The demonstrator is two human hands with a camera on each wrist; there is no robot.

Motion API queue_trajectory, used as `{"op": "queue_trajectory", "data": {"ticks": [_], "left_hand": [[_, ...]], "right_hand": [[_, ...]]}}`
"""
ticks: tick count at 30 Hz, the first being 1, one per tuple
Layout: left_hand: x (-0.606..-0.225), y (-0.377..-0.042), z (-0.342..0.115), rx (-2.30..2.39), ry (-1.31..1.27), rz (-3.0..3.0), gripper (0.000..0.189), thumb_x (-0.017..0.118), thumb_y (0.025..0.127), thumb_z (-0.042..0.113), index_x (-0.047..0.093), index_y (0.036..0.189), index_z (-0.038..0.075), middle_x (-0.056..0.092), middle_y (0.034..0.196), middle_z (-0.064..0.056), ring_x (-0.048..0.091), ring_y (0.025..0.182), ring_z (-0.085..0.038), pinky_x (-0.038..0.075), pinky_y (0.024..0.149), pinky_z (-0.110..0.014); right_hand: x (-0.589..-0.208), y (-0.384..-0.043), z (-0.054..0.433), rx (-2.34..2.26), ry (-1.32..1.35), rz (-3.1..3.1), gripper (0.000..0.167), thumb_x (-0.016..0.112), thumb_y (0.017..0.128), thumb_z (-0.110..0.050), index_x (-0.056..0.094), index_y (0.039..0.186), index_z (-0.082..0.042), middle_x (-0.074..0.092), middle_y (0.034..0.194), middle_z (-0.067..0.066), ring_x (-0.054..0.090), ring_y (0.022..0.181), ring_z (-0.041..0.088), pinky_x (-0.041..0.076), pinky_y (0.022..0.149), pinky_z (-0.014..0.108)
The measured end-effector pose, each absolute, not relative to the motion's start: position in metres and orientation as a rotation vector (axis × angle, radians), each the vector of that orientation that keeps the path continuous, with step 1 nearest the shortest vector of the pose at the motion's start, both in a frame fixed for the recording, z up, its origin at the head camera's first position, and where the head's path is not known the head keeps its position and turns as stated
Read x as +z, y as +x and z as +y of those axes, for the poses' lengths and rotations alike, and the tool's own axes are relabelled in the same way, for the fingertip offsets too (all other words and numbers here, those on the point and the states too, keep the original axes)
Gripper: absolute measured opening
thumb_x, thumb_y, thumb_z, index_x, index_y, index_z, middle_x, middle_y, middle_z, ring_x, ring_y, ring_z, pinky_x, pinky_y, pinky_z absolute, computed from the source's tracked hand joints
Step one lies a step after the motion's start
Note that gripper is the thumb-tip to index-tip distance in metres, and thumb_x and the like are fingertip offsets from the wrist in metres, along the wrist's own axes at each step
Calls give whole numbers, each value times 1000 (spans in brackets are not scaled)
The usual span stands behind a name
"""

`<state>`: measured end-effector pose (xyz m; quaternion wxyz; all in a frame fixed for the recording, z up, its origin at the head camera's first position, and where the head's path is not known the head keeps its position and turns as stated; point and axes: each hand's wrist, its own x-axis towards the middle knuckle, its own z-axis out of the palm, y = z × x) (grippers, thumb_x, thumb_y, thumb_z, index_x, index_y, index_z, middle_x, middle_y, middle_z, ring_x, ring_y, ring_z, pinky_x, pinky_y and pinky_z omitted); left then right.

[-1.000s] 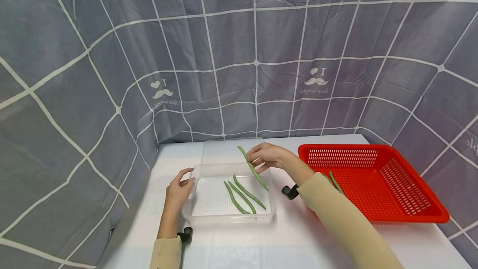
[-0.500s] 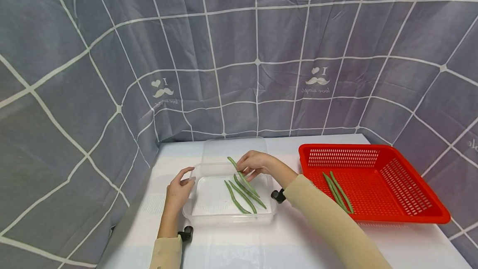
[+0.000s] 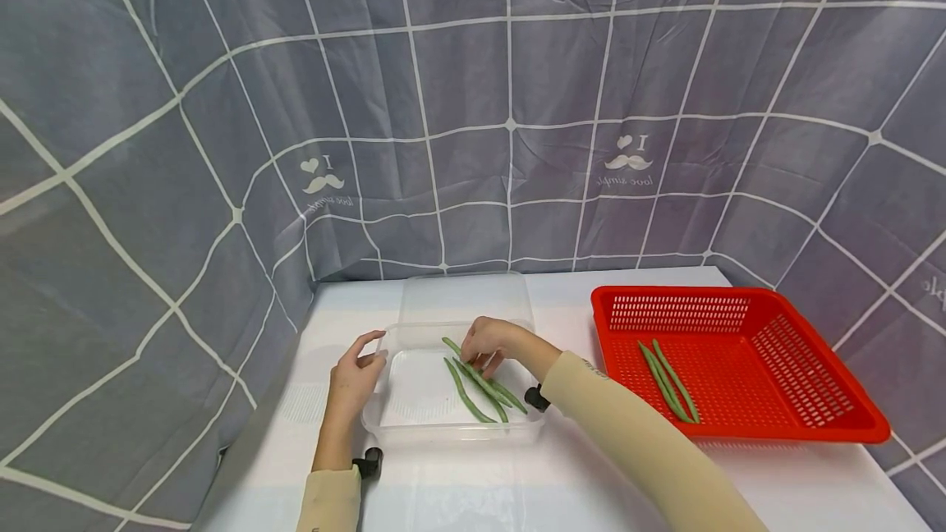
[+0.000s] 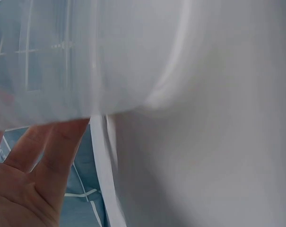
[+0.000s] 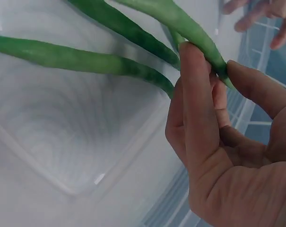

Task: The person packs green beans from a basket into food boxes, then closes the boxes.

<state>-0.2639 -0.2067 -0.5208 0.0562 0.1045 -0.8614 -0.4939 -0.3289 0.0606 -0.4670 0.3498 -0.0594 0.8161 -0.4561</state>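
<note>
A clear plastic container (image 3: pixel 451 433) stands on the table with several green beans (image 3: pixel 466 393) lying slantwise in its right half. My right hand (image 3: pixel 488 343) is inside it, low over those beans. Between thumb and fingers it pinches one green bean (image 5: pixel 183 23) near its end, as the right wrist view shows. At the container's left side, my left hand (image 3: pixel 353 380) touches the wall and rim with fairly straight, spread fingers. The left wrist view shows its fingers (image 4: pixel 57 146) partly hidden by the see-through wall.
On the right stands a red perforated basket (image 3: pixel 746 376) with a few green beans (image 3: pixel 668 382) in it. A clear lid (image 3: pixel 466 295) lies behind the container. A grey checked curtain (image 3: pixel 473 162) encloses the back and sides of the white table (image 3: pixel 591 466).
My right hand has moved left and down into the container, bringing the pinched green bean onto the others. The left hand has stayed in place. The beans in the red basket have come into view.
</note>
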Motion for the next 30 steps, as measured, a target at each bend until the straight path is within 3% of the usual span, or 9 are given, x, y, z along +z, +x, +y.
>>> {"op": "queue_trajectory", "data": {"ticks": [8,19,30], "left_hand": [[-522,-265,-207,-1509,316,-2615,44,62,102,28,62,146,31,73,135,-22,72,121,-39,57,76,-37],[-522,-264,-209,-1505,323,-2627,44,62,102,29,62,146,32,72,136,-21,72,122,-39,56,76,-36],[-521,-264,-207,-1510,341,-2628,44,61,103,29,61,147,31,71,138,-21,71,124,-40,57,79,-39]], "right_hand": [[-475,-325,54,-1124,-120,2171,8,70,92,0,67,85,-2,64,77,8,65,69,19,65,68,37],[-482,-321,49,-1013,-117,2259,19,71,90,3,64,72,-1,62,67,9,62,58,18,62,60,32],[-483,-322,42,-947,-85,2342,22,77,88,4,62,72,0,64,60,10,63,52,17,60,55,31]]}}
